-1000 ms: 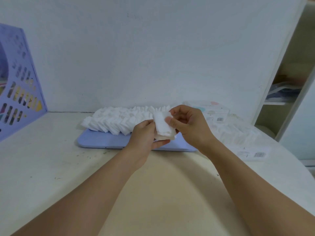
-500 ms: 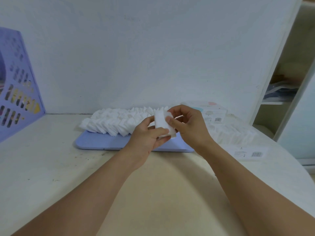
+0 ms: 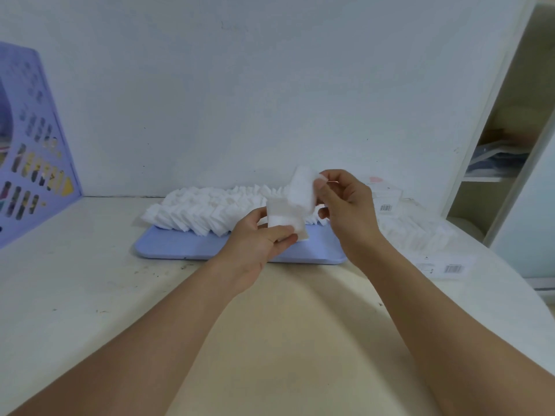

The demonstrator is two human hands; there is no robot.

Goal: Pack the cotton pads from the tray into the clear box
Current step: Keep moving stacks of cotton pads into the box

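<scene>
A lilac tray lies against the back wall with a long heap of white cotton pads on it. In front of the tray, my left hand grips a small stack of pads between thumb and fingers. Just above and to the right, my right hand pinches another bunch of pads at its upper edge, lifted clear of the left stack. A clear box filled with pads lies on the table to the right of the tray, partly hidden by my right hand.
A purple perforated file holder stands at the far left. Packaged pad boxes with barcodes sit behind my right hand, and a flat labelled lid lies near the table's right edge. Open shelving rises at the right.
The single stack held between both hands has split. My right hand has lifted an upper bunch up and to the right, while my left hand keeps the lower stack.
</scene>
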